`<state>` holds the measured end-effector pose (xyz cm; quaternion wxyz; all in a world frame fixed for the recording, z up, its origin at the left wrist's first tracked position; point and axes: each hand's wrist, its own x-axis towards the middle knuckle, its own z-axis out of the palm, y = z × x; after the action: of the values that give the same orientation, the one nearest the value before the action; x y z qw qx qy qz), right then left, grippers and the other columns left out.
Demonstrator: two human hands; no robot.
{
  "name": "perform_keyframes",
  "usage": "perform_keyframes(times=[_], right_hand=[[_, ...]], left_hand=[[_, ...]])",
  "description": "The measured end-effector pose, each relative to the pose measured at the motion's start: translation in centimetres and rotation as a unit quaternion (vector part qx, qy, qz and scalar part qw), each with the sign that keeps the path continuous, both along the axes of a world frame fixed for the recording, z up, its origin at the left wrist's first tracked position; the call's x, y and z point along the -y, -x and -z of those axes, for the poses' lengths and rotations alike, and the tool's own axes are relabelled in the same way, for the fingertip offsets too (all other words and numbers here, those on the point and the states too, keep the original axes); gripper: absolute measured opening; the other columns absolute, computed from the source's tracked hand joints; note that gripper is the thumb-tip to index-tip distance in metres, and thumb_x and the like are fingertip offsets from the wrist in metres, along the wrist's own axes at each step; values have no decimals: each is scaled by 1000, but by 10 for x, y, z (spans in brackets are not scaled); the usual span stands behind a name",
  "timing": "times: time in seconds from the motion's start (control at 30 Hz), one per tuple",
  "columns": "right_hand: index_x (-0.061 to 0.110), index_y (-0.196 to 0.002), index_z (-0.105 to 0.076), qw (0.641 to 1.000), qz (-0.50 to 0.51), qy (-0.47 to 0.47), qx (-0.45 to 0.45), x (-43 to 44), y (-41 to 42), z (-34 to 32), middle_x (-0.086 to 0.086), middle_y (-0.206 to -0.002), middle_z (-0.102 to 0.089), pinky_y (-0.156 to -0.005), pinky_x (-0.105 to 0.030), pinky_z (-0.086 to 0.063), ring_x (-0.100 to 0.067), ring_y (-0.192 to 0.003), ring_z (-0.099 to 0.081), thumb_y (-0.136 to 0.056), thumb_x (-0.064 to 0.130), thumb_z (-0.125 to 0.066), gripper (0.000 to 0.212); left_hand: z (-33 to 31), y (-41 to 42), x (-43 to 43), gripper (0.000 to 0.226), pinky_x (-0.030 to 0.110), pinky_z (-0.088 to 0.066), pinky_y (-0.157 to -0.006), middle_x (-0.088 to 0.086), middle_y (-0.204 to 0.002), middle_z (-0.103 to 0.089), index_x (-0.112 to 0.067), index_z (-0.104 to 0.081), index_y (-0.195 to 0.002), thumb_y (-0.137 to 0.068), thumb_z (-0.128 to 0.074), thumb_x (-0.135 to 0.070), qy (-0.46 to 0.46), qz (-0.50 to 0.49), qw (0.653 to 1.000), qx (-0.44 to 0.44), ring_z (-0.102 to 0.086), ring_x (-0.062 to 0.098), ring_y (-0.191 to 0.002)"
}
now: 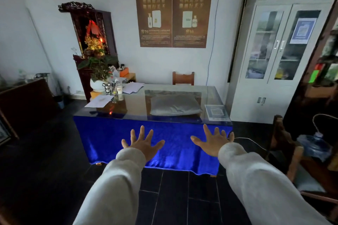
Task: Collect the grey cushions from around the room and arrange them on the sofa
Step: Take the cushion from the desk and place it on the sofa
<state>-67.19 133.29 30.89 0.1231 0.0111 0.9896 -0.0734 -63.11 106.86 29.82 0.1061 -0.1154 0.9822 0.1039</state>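
Leftward, one potted plant (99,71) in a round white pot and loose white papers (99,101) crowd the far corner of the glass-topped table (128,111), whose glossy blue cloth (109,137) drapes over its near edge toward dark floor tiles (173,197). Open floor lies before the table. Next, the left hand (141,143), in a soft pale sleeve, is spread wide with nothing in it. One plump grey cushion (174,105), softly rectangular, lies flat on the glass near the table's right end. Lastly, the right hand (213,140) is equally splayed and bare, below the cushion and apart from it.
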Motion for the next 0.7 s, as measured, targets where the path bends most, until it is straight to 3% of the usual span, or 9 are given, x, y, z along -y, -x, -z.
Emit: perform_keyframes(times=[0.2,0.33,0.47,0.6,0.7], right_hand=[[38,-169,9,1000,2,6,15,-4,174,28,-14,-179,-1,-125,-64,7,-39,-164,-3,-89,92,-14,99],[39,-169,-7,999,2,21,36,-14,301,35,-14,-178,-12,-128,-64,-6,-43,-161,-18,-86,94,-17,100],[30,-169,-21,995,3,66,71,-16,408,46,-12,-175,-25,-128,-57,-18,-40,-158,-29,-91,88,-28,98],[33,-166,-31,993,19,60,103,-6,496,67,-11,-173,-31,-127,-54,-22,-37,-154,-37,-86,93,-25,100],[38,-166,-27,992,8,46,117,7,558,91,-12,-173,-28,-126,-58,-25,-41,-154,-35,-76,91,-21,104]], left_hand=[[9,176,3,84,68,3,-119,-7,-169,25,-42,1,-161,-91,-20,-82,-2,-14,1000,10,23,32,-154],[10,289,4,83,67,3,-119,-6,-169,24,-45,-3,-161,-89,-20,-84,-2,-16,1000,18,23,33,-154],[16,379,17,82,67,-1,-120,-4,-170,21,-48,-4,-160,-88,-19,-84,1,-12,1000,20,21,32,-155],[36,462,43,85,65,-3,-120,-3,-171,17,-44,-2,-160,-88,-22,-85,-28,-39,999,20,17,32,-156],[67,531,64,84,64,-2,-121,-3,-171,16,-45,-1,-161,-89,-23,-83,-42,-52,997,47,18,32,-156]])
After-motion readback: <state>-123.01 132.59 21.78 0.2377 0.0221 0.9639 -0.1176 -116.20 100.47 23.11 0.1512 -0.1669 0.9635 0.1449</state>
